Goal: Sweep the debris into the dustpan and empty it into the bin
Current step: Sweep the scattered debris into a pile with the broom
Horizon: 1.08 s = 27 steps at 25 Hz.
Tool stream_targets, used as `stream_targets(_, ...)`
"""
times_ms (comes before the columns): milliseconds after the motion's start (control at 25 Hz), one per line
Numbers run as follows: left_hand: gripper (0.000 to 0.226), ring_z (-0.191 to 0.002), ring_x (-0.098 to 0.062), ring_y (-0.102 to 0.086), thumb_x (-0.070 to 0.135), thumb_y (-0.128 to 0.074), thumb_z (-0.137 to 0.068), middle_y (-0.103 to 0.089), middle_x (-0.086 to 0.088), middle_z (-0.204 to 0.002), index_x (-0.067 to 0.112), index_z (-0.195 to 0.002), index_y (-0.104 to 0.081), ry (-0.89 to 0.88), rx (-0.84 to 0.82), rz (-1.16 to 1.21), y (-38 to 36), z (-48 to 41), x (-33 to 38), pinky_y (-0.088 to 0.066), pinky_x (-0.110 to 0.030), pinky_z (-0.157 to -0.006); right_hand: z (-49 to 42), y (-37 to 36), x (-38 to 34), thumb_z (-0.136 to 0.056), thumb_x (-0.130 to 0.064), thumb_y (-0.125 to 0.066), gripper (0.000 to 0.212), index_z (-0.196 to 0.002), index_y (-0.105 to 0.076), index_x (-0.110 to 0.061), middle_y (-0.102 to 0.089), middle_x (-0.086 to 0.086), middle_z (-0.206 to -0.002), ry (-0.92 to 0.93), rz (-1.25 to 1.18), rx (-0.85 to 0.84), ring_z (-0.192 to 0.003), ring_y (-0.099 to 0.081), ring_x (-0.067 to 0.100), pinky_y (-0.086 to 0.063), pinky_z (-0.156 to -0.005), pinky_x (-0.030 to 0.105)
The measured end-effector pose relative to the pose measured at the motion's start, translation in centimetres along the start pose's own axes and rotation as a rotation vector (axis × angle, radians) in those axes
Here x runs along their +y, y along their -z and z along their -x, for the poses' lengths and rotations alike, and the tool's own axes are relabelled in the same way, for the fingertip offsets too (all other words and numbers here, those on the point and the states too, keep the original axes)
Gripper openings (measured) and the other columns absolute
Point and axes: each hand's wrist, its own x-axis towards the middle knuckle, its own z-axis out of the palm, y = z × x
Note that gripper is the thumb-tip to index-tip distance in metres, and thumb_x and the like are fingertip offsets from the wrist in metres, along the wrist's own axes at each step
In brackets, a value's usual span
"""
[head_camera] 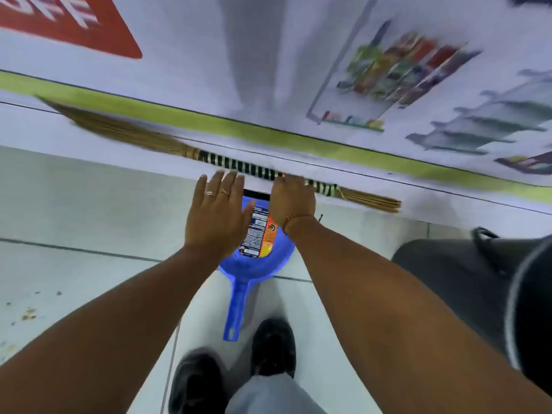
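Note:
A stick broom (239, 166) with a black-and-green wrapped handle lies on the floor along the foot of a printed wall panel, its bristles pointing left. My right hand (291, 198) is on the handle, fingers curled over it. My left hand (216, 213) hovers flat with fingers spread, just short of the handle and holding nothing. Beneath both hands a blue dustpan (254, 261) rests on the tiles, a label stuck inside it and its handle pointing toward my feet. Small debris crumbs (28, 313) lie on the floor at the far left. A black bin (466, 282) stands at the right.
The wall panel (268, 85) with a green stripe and printed pictures runs across the top. My two black shoes (233, 369) stand on the pale floor tiles right behind the dustpan handle. The bin is close to my right forearm.

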Motion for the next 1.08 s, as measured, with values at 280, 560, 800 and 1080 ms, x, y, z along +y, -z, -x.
stream_targets(280, 0.056, -0.125, -0.036, -0.049, 0.038, -0.03, -0.09, -0.057, -0.02, -0.13, -0.001, -0.126, -0.049, -0.039, -0.028, -0.044, -10.4, -2.5, -3.7, -0.034, -0.052, -0.107, -9.1, -7.1, 2.2, -0.093, -0.004, -0.038, 0.045, -0.137, -0.039, 0.004, -0.044, 0.021, -0.139, -0.097, 0.178, -0.089, -0.13, -0.04, 0.038, -0.03, -0.107, 0.052)
stream_targets(560, 0.055, -0.125, -0.036, -0.048, 0.037, -0.031, -0.091, -0.055, -0.021, -0.132, -0.001, -0.128, -0.047, 0.064, -0.078, -0.009, -4.7, 1.9, -1.9, -0.035, -0.052, -0.106, -1.1, -1.8, 1.9, -0.087, -0.011, -0.048, 0.043, -0.129, -0.046, 0.0, -0.05, 0.018, -0.128, 0.042, 0.138, -0.08, -0.119, -0.047, 0.036, -0.041, -0.093, 0.045)
stream_targets(800, 0.055, -0.12, -0.038, -0.052, 0.038, -0.03, -0.09, -0.057, -0.021, -0.129, -0.001, -0.125, -0.049, 0.162, -0.07, 0.095, 10.0, 8.9, 2.6, -0.036, -0.053, -0.104, 13.3, 10.0, -0.3, -0.093, -0.017, -0.047, 0.065, -0.15, -0.016, -0.01, -0.057, 0.019, -0.132, -0.093, -0.144, -0.409, -0.118, -0.056, 0.038, -0.045, -0.094, 0.041)
stream_targets(1080, 0.056, -0.118, -0.037, -0.054, 0.037, -0.031, -0.086, -0.061, -0.02, -0.124, -0.001, -0.12, -0.055, 0.198, -0.122, 0.112, 19.0, 20.2, 0.9, -0.038, -0.053, -0.103, 27.8, 17.1, -6.5, -0.093, -0.016, -0.044, 0.059, -0.149, -0.024, -0.019, -0.053, 0.022, -0.133, -0.116, -0.317, -0.55, -0.119, -0.053, 0.041, -0.045, -0.096, 0.042)
